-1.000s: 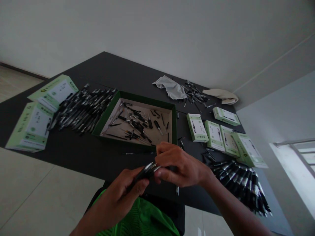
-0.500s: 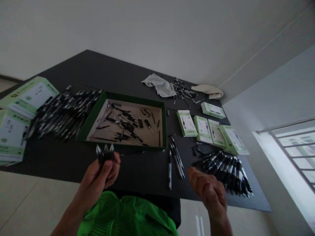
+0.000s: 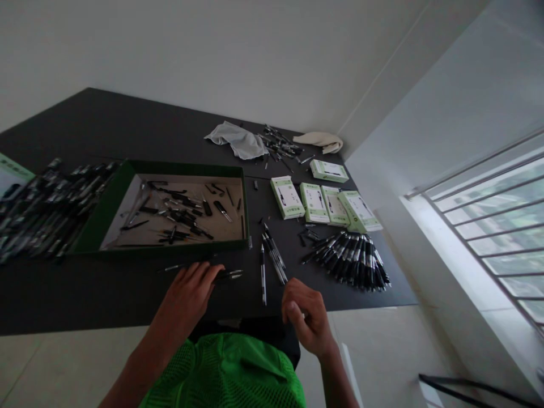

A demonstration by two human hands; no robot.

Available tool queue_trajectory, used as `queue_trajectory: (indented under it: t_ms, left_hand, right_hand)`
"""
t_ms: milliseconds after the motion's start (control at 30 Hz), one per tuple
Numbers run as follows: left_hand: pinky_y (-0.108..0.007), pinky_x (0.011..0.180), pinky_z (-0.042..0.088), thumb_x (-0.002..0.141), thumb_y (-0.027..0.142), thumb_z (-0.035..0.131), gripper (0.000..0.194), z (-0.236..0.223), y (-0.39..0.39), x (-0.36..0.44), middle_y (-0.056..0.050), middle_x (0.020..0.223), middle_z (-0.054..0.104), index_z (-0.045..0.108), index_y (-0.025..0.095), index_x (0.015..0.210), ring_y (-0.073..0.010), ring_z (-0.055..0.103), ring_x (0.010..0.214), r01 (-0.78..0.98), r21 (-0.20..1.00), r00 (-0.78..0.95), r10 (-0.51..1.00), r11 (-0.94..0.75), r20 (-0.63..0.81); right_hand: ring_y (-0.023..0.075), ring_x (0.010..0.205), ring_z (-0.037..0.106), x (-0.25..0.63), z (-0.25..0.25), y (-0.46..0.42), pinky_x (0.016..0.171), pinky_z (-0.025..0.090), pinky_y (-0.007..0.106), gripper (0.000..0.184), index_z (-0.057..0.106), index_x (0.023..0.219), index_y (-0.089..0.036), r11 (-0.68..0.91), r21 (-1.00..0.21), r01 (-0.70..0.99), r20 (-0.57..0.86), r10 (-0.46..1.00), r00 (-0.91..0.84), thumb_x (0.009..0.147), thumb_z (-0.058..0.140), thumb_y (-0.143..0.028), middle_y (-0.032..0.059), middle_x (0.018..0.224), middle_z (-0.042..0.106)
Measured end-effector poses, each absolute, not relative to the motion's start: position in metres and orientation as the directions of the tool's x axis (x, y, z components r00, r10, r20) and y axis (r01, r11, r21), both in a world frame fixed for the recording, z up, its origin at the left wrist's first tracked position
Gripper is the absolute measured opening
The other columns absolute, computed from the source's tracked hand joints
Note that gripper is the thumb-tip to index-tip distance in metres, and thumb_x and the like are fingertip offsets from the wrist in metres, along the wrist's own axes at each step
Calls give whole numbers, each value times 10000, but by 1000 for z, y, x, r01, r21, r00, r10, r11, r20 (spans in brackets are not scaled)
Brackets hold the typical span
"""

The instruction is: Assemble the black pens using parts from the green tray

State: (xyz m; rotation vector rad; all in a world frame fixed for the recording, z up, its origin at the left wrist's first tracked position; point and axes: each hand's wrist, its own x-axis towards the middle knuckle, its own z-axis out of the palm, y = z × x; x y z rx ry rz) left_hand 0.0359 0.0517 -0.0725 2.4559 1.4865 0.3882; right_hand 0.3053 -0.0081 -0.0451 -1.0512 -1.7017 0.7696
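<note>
My left hand [image 3: 189,292] lies low over the front of the table, its fingers closed around a few pens [image 3: 230,274]. Their silvery tips stick out to the right past the fingertips. At the near table edge my right hand [image 3: 308,314] is curled; whether it holds anything is hidden. Just beyond that hand lie a few black-and-clear pens [image 3: 275,255], with a single pen [image 3: 263,275] to their left. A fanned bundle of pens [image 3: 357,262] lies to the right. Behind my left hand, a dark stick-like piece [image 3: 170,267] rests on the table.
A green-rimmed box tray [image 3: 191,247] holds loose pen parts and caps. Left of it spreads a large heap of pens [image 3: 55,209]. Green-and-white pen boxes [image 3: 313,203] stand at the right. Farther back are a white cloth [image 3: 240,140], more pens [image 3: 280,144] and a cream cloth [image 3: 321,140].
My left hand has turned its pens from upright to nearly flat, tips now pointing right, and lowered toward the table. My view has swung right; my right hand stays curled near the pens.
</note>
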Motion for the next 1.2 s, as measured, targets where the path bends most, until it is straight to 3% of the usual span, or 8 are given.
queue_trajectory:
  t_ms: [267, 467, 533, 633, 833, 1000, 1100, 1200]
  left_hand:
    - [-486, 888, 487, 967, 123, 432, 429, -77, 51, 47, -135, 1146, 670, 646, 179, 1334, -328, 591, 1032, 849, 191, 468, 869, -493, 162]
    - [-456, 878, 495, 986, 134, 430, 373, -89, 55, 40, -113, 1119, 650, 629, 195, 1297, -303, 596, 997, 814, 205, 510, 837, -544, 199]
    - [-453, 884, 502, 996, 137, 415, 348, -91, 56, 38, -114, 1122, 652, 628, 189, 1267, -302, 606, 1003, 803, 215, 519, 830, -556, 206]
    - [-447, 892, 521, 1013, 157, 386, 325, -91, 57, 36, -124, 1117, 657, 617, 167, 1240, -307, 625, 1026, 794, 246, 506, 828, -556, 241]
    - [-352, 848, 564, 1065, 264, 341, 351, -81, 52, 33, -126, 1158, 679, 563, 157, 1314, -253, 708, 1012, 738, 492, 345, 885, -461, 312]
    - [-244, 657, 542, 1075, 416, 395, 312, -63, 44, 42, 7, 812, 660, 565, 210, 1235, -159, 674, 701, 460, 878, 171, 984, -132, 58]
    - [-201, 511, 452, 1067, 485, 390, 299, -54, 40, 53, 52, 742, 533, 541, 238, 1144, -127, 544, 578, 282, 958, 119, 989, 52, -88]
    - [-213, 504, 424, 1049, 502, 407, 288, -51, 40, 62, 64, 715, 494, 521, 238, 1051, -126, 505, 544, 299, 952, 86, 991, 69, -99]
  right_hand:
    - [173, 736, 515, 329, -34, -3, 747, 390, 343, 408, 510, 674, -195, 423, -739, 525, 418, 898, -135, 1063, 417, -274, 21, 674, 582]
    - [249, 969, 539, 387, -25, 38, 886, 381, 383, 171, 718, 1100, -216, -29, -272, 962, 346, 930, 126, 1013, 577, -256, 61, 1044, 708]
    - [272, 1004, 536, 400, -26, 56, 887, 365, 395, 179, 751, 1097, -235, -103, -120, 987, 275, 952, 133, 1003, 600, -256, 62, 1073, 718]
    - [290, 1028, 539, 405, -30, 75, 883, 347, 406, 147, 783, 1012, -248, -88, -44, 995, 208, 974, 95, 980, 639, -250, 61, 1038, 732]
    - [316, 1033, 559, 398, -38, 88, 892, 347, 439, 119, 779, 970, -205, -63, -49, 997, 189, 979, 71, 943, 663, -193, 89, 997, 742]
    - [299, 1040, 605, 384, -26, 84, 927, 400, 444, 152, 723, 1058, -175, -50, -144, 988, 245, 966, 85, 985, 612, -247, 100, 1046, 745]
    - [228, 999, 634, 359, -13, 72, 902, 460, 367, 166, 689, 1095, -190, 99, -405, 909, 280, 960, 20, 1012, 576, -279, 74, 1071, 725]
    - [175, 916, 633, 328, -3, 59, 816, 483, 300, 187, 694, 1138, -222, 248, -710, 659, 251, 964, -91, 1022, 564, -289, 48, 1050, 701]
